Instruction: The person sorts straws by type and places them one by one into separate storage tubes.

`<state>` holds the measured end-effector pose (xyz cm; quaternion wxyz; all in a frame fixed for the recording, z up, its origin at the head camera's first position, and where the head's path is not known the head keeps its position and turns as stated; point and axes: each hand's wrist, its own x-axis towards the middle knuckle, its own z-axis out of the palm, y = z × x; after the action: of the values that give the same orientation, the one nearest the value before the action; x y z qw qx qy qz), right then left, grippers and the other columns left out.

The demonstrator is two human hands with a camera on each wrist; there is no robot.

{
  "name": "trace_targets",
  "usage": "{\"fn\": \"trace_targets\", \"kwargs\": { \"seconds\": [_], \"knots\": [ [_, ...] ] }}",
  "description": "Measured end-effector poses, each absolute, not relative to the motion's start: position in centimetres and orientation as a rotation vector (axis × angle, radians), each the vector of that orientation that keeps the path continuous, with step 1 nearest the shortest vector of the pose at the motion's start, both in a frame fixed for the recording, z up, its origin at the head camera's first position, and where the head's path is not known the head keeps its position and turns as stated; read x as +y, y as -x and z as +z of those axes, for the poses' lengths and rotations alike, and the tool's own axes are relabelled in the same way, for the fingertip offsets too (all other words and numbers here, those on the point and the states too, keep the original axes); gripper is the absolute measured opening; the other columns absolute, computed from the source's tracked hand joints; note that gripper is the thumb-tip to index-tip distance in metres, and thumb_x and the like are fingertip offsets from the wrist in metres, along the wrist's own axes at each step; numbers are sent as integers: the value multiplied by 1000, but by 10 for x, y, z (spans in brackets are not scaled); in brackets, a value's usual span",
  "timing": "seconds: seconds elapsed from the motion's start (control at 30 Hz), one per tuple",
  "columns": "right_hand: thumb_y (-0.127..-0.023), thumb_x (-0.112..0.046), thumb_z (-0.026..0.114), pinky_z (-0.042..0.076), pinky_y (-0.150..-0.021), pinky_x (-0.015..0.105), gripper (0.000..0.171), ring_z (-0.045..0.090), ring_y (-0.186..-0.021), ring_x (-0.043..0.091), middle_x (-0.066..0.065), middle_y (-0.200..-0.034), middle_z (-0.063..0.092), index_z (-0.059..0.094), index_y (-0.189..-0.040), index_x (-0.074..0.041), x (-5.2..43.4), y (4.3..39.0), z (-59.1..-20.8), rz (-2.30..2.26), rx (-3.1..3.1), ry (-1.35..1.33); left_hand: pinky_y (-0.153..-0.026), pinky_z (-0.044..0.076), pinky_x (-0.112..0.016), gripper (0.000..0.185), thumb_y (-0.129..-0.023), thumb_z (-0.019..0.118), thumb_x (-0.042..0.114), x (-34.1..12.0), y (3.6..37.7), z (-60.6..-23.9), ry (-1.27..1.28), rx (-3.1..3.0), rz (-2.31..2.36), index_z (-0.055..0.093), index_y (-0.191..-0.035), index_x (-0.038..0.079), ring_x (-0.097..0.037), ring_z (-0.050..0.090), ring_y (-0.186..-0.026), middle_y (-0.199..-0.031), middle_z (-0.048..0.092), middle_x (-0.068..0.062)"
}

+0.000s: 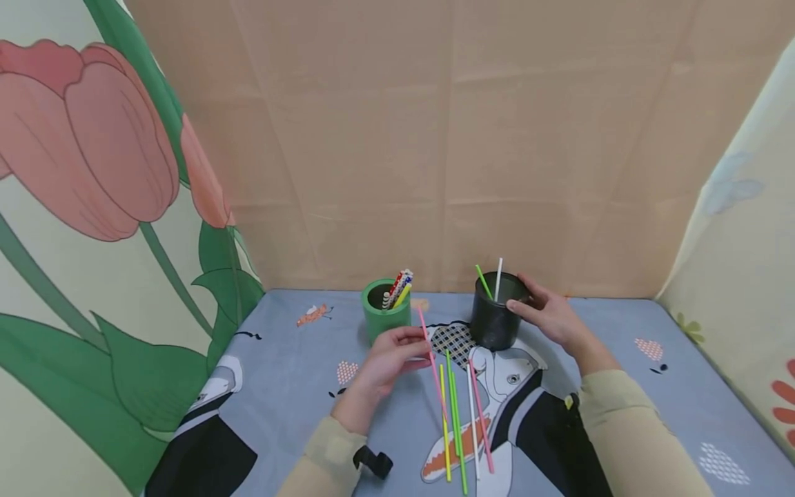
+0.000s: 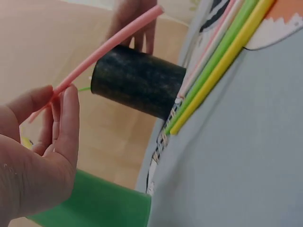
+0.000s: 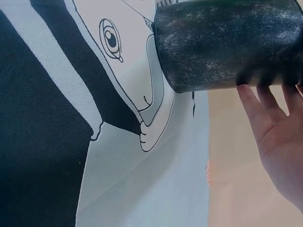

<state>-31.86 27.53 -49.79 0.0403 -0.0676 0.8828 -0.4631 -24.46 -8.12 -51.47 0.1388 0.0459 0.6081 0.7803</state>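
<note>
Between the thumb and fingers of the left hand (image 1: 393, 355) sits one pink straw (image 1: 430, 348). That grip is a narrow pinch near the straw's far end. The straw is long and thin. Its long line runs from the pinch back toward the person, and its near end comes down among the straws on the desk (image 1: 298, 386). Its far tip points up and away, toward the cups.

Up and to the right of the pinch stands the black cup (image 1: 495, 314). The right hand (image 1: 549, 314) holds it, with the fingers curled round its right side and the thumb near the rim. So the black cup is right at the right hand's grip, and only a short way from the left hand. Two straws stand in the black cup: one green (image 1: 483, 281) and one white (image 1: 498, 277).

Just past the left hand, a little to its left, stands the green cup (image 1: 385, 316). It holds a bunch of dotted and striped straws (image 1: 399, 288); they are too small to count.

Below the pinch, toward the person, five more straws (image 1: 461, 421) lie on the desk, side by side, all pointing the same way as the pink one. I count one yellow, two green, one white and one pink.

A blue cloth (image 1: 683, 386) with a cartoon bird covers the desk. Paper and flower walls (image 1: 87, 207) stand around it.
</note>
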Motion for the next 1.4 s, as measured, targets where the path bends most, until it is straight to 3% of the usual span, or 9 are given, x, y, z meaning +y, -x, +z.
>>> {"fn": "trace_targets", "kwargs": {
  "seconds": [0.2,0.5,0.93,1.1,1.23,1.33,1.4],
  "knots": [
    [-102,-57,67,36,-117,73,95,34,-151,55,29,-171,27,13,-173,-24,274,318,-498,-1422,2708,209,-88,66,-42,29,-95,79,2,-67,245,-503,-173,1823,2325,72,-123,1,-25,76,-95,-111,73,-17],
    [-104,-54,68,37,-117,72,94,36,-150,55,31,-169,29,14,-173,-21,273,317,-498,-1432,2697,212,-89,66,-40,25,-97,77,-2,-41,250,-480,-222,1771,2554,71,-120,-2,-24,77,-93,-110,73,-20],
    [-103,-55,67,39,-116,73,93,40,-147,54,34,-165,34,14,-173,-25,270,319,-499,-1404,2722,227,-90,66,-41,24,-96,73,-8,-8,269,-442,-190,1691,2846,70,-119,-2,-24,76,-93,-106,73,-13],
    [-103,-56,67,39,-116,72,93,40,-148,54,33,-166,34,14,-173,-25,271,320,-501,-1388,2729,223,-90,66,-39,23,-96,74,-8,-1,283,-435,-109,1663,2954,71,-117,-1,-40,73,-103,-109,72,-17],
    [-104,-54,67,39,-116,72,93,40,-147,54,33,-166,34,14,-173,-22,273,319,-502,-1387,2734,226,-91,66,-39,23,-95,76,-6,5,294,-434,-41,1662,2986,72,-116,2,-36,73,-101,-113,72,-21],
    [-105,-52,67,39,-116,73,92,40,-147,55,34,-166,33,14,-173,-20,273,318,-500,-1397,2733,232,-91,65,-39,23,-95,78,-5,9,301,-435,-13,1655,3012,73,-116,2,-24,73,-95,-113,72,-20],
    [-105,-51,67,38,-116,74,91,40,-147,56,34,-166,33,15,-173,-20,274,318,-499,-1401,2737,234,-91,65,-38,23,-94,78,-5,11,305,-437,10,1648,3028,73,-115,3,-27,73,-97,-113,72,-20]
  ]
}}
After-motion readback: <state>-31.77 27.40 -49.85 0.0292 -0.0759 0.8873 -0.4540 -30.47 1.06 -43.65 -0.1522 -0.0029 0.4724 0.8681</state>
